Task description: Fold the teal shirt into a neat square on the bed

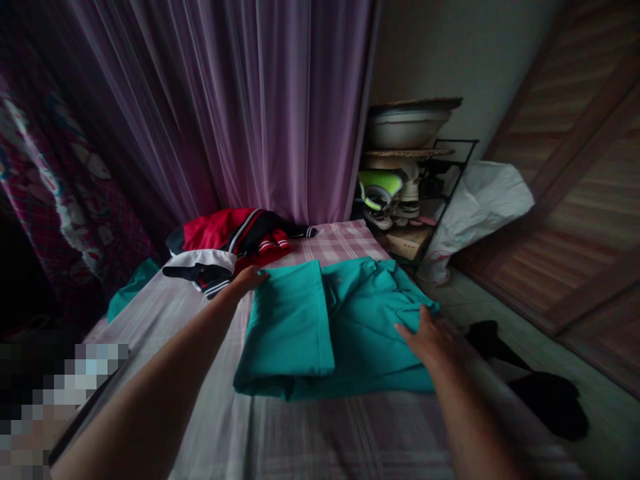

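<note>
A teal garment (293,320) lies on the bed, its left part folded over into a flat panel and its right part wrinkled. I cannot make out what kind of garment it is. My left hand (249,280) is closed on the far left corner of the cloth. At the right edge, my right hand (427,337) rests on the fabric with thumb and fingers apart. Just beyond my left hand sits a heap of red, navy and white clothes (220,233) with striped cuffs.
A plaid sheet (210,427) covers the bed. Purple curtains (280,113) hang behind it. To the right stand a rack with shoes (380,217) and a basin (407,127), a white plastic bag (480,207) and louvred wooden doors (565,200). Dark cloth (545,400) lies on the floor.
</note>
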`<state>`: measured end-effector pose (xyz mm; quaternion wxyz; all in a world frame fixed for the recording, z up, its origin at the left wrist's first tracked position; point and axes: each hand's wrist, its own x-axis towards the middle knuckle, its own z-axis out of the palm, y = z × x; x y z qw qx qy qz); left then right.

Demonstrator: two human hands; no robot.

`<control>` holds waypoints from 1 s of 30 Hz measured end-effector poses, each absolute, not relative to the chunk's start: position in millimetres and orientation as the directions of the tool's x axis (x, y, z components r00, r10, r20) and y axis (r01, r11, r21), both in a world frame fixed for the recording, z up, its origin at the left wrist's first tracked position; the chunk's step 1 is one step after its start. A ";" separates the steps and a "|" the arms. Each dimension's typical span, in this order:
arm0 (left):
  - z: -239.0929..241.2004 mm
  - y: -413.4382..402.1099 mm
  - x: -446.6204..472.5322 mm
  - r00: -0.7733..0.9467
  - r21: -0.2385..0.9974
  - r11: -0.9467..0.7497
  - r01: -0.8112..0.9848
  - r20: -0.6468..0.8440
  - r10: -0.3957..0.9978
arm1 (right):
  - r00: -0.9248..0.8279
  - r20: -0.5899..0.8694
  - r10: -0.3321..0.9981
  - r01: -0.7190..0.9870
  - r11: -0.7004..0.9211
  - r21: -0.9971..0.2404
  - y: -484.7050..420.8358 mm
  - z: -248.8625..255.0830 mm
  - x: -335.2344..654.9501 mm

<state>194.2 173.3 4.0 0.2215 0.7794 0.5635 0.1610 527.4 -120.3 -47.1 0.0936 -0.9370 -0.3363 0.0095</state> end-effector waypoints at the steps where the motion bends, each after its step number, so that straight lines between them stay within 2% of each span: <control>1: -1.1 174.7 194.7 0.291 0.540 -0.223 0.811 -0.042 0.956 | 0.757 0.022 0.653 0.649 -0.747 -0.146 -115.4 -44.7 530.6; 4: -6.7 174.0 193.0 0.267 0.602 -0.151 0.784 -0.108 0.958 | 0.662 -0.029 0.749 0.744 -0.662 -0.096 -95.3 -33.4 535.5; 6: -4.8 167.8 184.4 0.261 0.647 -0.122 0.752 -0.123 0.958 | 0.583 -0.009 0.812 0.808 -0.581 -0.094 -77.3 -22.2 536.2; 11: 1.6 117.6 126.9 0.189 0.773 0.011 0.634 -0.168 0.967 | 0.359 0.252 0.899 0.933 -0.351 -0.076 -9.9 16.8 522.5; 13: 0.8 81.5 96.4 0.159 0.828 0.076 0.556 -0.196 0.968 | 0.253 0.333 0.908 0.967 -0.230 -0.108 23.6 31.5 507.6; 15: -2.4 42.2 69.2 0.078 0.822 0.126 0.556 -0.202 0.976 | 0.197 0.370 0.908 0.977 -0.148 -0.155 53.3 40.9 490.4; 17: -6.6 9.0 48.4 0.058 0.808 0.174 0.562 -0.248 0.967 | 0.206 0.355 0.912 0.960 -0.117 -0.255 71.5 43.7 476.2; 20: -9.0 -12.9 30.6 0.043 0.744 0.215 0.633 -0.312 0.949 | 0.291 0.210 0.933 0.852 -0.153 -0.500 62.4 37.4 468.0; 24: 3.8 10.2 37.1 0.120 0.598 -0.002 0.801 -0.158 0.980 | 0.335 0.000 0.942 0.723 -0.258 -0.641 -22.7 19.2 470.0; 26: 12.5 31.2 54.0 0.163 0.574 -0.085 0.814 -0.085 0.983 | 0.299 -0.174 0.938 0.493 -0.308 -0.814 -79.4 10.3 465.0; 28: 17.9 50.4 75.9 0.182 0.622 -0.091 0.778 -0.084 0.980 | 0.233 -0.169 0.958 0.367 -0.248 -0.897 -127.5 3.5 451.8; 30: 19.0 64.2 96.9 0.202 0.644 -0.075 0.762 -0.125 0.971 | 0.205 -0.102 0.973 0.318 -0.165 -0.934 -156.1 -1.9 431.9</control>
